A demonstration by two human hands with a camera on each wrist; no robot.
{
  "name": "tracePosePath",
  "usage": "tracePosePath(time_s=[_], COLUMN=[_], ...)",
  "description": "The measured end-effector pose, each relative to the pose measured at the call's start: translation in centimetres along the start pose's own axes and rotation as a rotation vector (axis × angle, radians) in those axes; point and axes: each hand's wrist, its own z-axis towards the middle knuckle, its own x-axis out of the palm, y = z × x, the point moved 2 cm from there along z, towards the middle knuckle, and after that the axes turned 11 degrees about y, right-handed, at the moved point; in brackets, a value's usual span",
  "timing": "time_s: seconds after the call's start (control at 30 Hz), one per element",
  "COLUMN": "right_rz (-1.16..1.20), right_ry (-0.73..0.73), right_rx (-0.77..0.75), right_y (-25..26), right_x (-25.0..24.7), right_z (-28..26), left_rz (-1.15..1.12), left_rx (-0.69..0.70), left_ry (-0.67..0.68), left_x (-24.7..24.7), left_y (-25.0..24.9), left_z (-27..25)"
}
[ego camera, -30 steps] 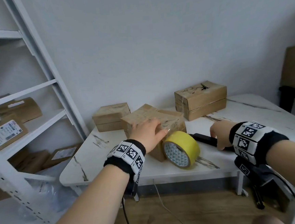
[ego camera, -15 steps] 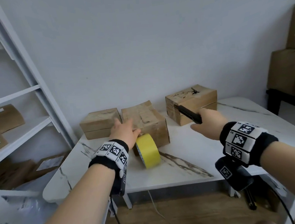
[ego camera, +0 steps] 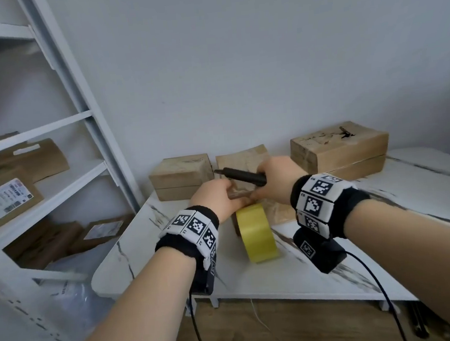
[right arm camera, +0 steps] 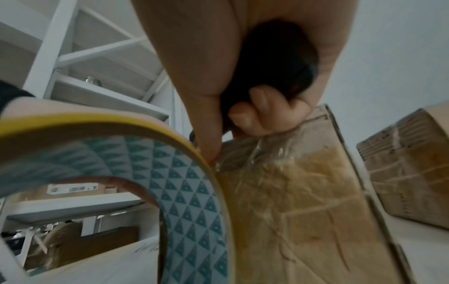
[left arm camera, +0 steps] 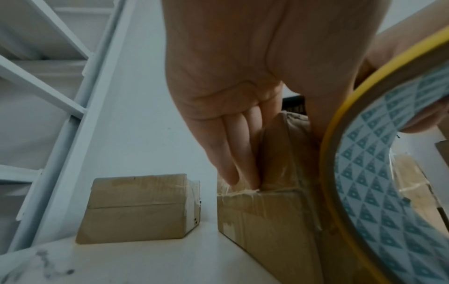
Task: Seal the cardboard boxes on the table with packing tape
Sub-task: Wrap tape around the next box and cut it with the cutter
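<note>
- In the head view, the left hand (ego camera: pixel 215 198) and right hand (ego camera: pixel 275 179) cover most of the middle box (ego camera: pixel 240 158); where their fingertips meet cannot be made out.
- The tape roll (ego camera: pixel 256 232) hides the box's near face below the hands.
- Only the front of the black tool (ego camera: pixel 242 175) shows; its rear end is buried in the right fist.
- The left wrist view cuts the roll (left arm camera: pixel 388 173) off at its right edge.
- In the right wrist view the tool (right arm camera: pixel 274 73) is a dark blur inside the curled fingers (right arm camera: pixel 262 113).
- Labels on the shelf parcels (ego camera: pixel 6 200), left of the hands, are too small to read.
</note>
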Motion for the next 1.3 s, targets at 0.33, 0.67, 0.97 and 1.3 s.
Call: tracePosePath(time_s=[0.33, 0.67, 0.97, 1.3], right_rz=[-0.121, -0.084, -0.083, -0.155], right_ry=[-0.020, -0.017, -0.047, -0.021], right_rx=[0.012, 0.000, 0.004, 0.009], right_y=[-0.3, -0.3, -0.5, -0.2], right_x=[0.4, 0.2, 0.4, 0.7], right_z=[1.1, 0.7, 0.5, 1.1], left_rz=[-0.217, -0.301, -0.639, -0.960], left_rx=[0.013, -0.087, -0.187, -0.144], left_ry=[-0.143, -0.041, 0.174, 0.098], left_x=[0.8, 0.3, 3.1, 4.0], left_y=[0.5, 1.4, -1.0, -1.5], left_z=[-0.1, -1.0, -3.3, -4.1])
